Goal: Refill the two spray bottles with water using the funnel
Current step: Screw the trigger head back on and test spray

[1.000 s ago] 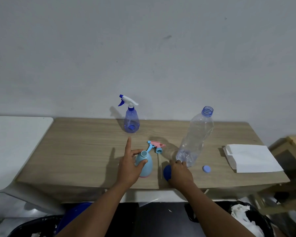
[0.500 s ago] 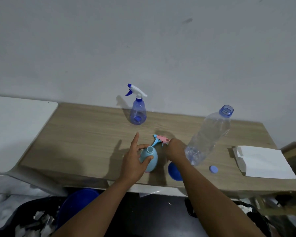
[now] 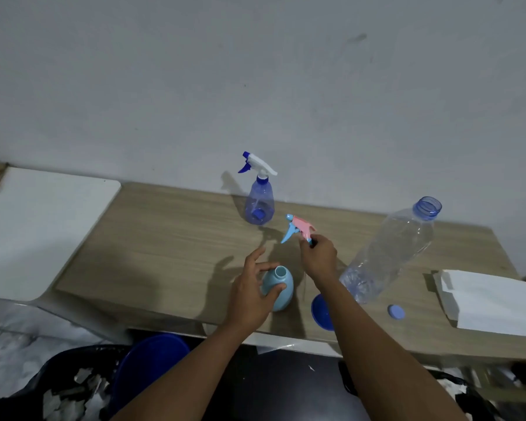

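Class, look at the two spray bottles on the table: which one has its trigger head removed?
The light blue spray bottle, held by the left hand, stands open-necked; the clear blue spray bottle near the wall keeps its white head.

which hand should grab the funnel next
Probably the right. The blue funnel lies directly beside the right forearm, but the right hand must first put down the spray head. The left hand is steadying the open light blue bottle.

Matt wood-grain table, clear glossy plastic water bottle
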A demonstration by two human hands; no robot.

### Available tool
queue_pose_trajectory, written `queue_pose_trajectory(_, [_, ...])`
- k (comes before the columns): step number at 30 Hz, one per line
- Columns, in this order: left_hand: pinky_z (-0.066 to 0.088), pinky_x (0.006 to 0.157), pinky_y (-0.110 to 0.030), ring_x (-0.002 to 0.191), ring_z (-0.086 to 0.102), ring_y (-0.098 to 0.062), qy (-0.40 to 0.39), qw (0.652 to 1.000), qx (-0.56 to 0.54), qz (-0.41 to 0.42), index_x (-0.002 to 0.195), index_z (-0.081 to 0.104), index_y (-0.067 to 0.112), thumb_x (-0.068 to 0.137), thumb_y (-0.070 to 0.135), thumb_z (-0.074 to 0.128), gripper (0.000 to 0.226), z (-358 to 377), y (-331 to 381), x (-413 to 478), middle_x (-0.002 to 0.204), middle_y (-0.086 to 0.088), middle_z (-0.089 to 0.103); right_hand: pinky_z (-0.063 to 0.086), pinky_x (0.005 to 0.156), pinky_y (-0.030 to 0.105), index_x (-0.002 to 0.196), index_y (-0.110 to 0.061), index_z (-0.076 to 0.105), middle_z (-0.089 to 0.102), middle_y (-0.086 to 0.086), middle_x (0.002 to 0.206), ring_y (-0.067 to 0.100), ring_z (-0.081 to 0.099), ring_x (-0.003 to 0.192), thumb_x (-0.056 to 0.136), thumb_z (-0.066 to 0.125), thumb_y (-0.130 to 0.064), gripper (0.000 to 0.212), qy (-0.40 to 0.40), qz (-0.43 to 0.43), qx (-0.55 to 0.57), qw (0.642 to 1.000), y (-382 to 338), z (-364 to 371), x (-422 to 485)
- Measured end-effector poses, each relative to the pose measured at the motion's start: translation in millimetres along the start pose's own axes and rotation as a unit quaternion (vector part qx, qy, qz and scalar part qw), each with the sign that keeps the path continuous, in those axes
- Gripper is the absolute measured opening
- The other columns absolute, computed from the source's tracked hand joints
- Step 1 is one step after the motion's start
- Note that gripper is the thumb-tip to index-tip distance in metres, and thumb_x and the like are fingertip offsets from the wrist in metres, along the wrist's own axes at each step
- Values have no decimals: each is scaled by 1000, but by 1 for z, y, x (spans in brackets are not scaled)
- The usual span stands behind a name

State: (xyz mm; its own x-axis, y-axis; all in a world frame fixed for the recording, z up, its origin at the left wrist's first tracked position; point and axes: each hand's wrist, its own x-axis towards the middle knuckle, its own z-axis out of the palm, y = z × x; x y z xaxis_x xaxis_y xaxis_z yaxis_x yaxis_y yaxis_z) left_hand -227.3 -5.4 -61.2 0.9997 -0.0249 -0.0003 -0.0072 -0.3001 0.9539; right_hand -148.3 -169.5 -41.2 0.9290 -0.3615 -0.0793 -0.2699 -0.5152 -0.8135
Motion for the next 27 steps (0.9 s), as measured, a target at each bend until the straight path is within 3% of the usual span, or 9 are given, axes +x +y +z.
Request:
queue_pose_trajectory(3, [52, 95, -45, 114, 61, -5, 12, 1000, 6, 15, 125, 40, 42, 76, 33, 81, 65, -2, 3, 0, 114, 21, 66, 43, 61, 17, 101, -16, 66, 62, -2, 79, 7, 55, 65, 96, 62, -24, 10, 49, -91, 67, 992, -32, -27, -24])
queue_pose_trajectory(5, [53, 92, -45, 112, 62, -5, 16, 1000, 10, 13, 115, 43, 47, 74, 30, 81, 59, -1, 3, 1, 113, 22, 66, 45, 65, 9, 114, -16, 65, 65, -2, 92, 4, 60, 77, 95, 66, -22, 20, 61, -141, 114, 981, -49, -42, -46])
queue_pose_trajectory(9, [56, 90, -38, 104, 62, 2, 12, 1000, 9, -17, 105, 52, 42, 72, 19, 85, 52, 0, 1, 4, 107, 25, 66, 52, 70, 18, 111, -18, 65, 67, -1, 97, 8, 64, 85, 93, 68, -17, 18, 78, -220, 174, 957, -61, -57, -84])
queue_pose_trajectory(12, [53, 85, -23, 103, 63, -1, 7, 1000, 9, -17, 100, 53, 41, 74, 18, 85, 48, -2, 5, 4, 108, 21, 67, 56, 76, 32, 112, -17, 66, 67, -2, 101, 15, 66, 90, 94, 66, -23, 19, 68, -267, 175, 945, -61, -59, -96])
queue_pose_trajectory(15, [50, 83, -17, 104, 62, 0, -6, 1000, 8, -11, 102, 54, 42, 76, 20, 84, 46, -4, 8, 3, 111, 19, 67, 57, 77, 38, 114, -16, 66, 67, -3, 103, 17, 66, 92, 93, 64, -25, 22, 68, -286, 171, 940, -64, -57, -98])
queue_pose_trajectory(19, [49, 78, -11, 102, 63, 1, -22, 1000, 17, -10, 110, 58, 45, 79, 25, 81, 43, -5, 11, 2, 113, 23, 66, 56, 76, 34, 112, -14, 66, 65, -2, 101, 16, 65, 90, 92, 64, -20, 22, 60, -303, 155, 938, -65, -51, -96])
queue_pose_trajectory(24, [54, 84, -23, 101, 64, -3, -19, 999, 43, -8, 112, 64, 43, 80, 31, 80, 39, -4, 6, 2, 113, 19, 68, 54, 74, 24, 110, -15, 67, 66, -4, 100, 12, 64, 89, 91, 69, -14, 18, 34, -280, 131, 950, -46, -40, -91])
queue_pose_trajectory(27, [56, 81, -28, 97, 65, -2, -21, 998, 58, -1, 111, 65, 40, 77, 45, 76, 36, -4, 4, 2, 107, 17, 70, 53, 75, 20, 109, -19, 67, 67, -6, 100, 12, 64, 91, 92, 69, -15, 18, 11, -256, 125, 958, -33, -33, -92])
